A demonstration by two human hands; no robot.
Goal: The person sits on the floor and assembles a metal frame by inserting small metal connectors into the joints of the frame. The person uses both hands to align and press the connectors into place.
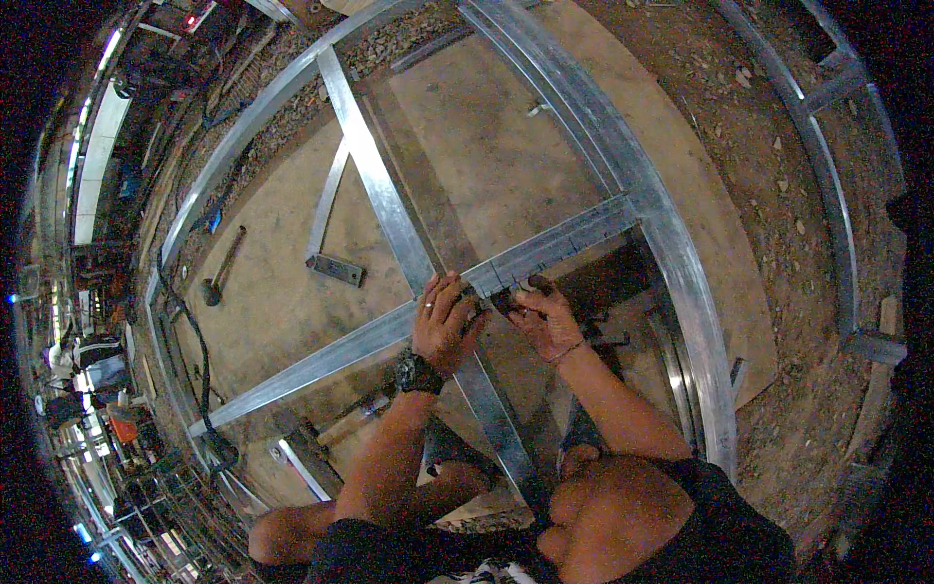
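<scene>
Two long silvery metal bars cross in front of me: a diagonal bar [380, 187] and a crossbar [362, 348]. At their crossing my left hand [445, 326] is closed over the crossbar, its fingers bent across the metal. Close by on the right, my right hand [545, 321] is pinched beside the crossbar's near edge. Whatever is in its fingers is dark and too small to name. Several short dark lines run across the right-hand stretch of the crossbar. A curved metal frame [671, 243] surrounds both bars.
Brown board [428, 107] lies beneath the frame. A hammer [225, 266] and an angled metal piece [336, 270] rest on it at left. A dark cable [199, 341] runs along the left rim. Another metal frame [827, 165] stands on bare soil at far right.
</scene>
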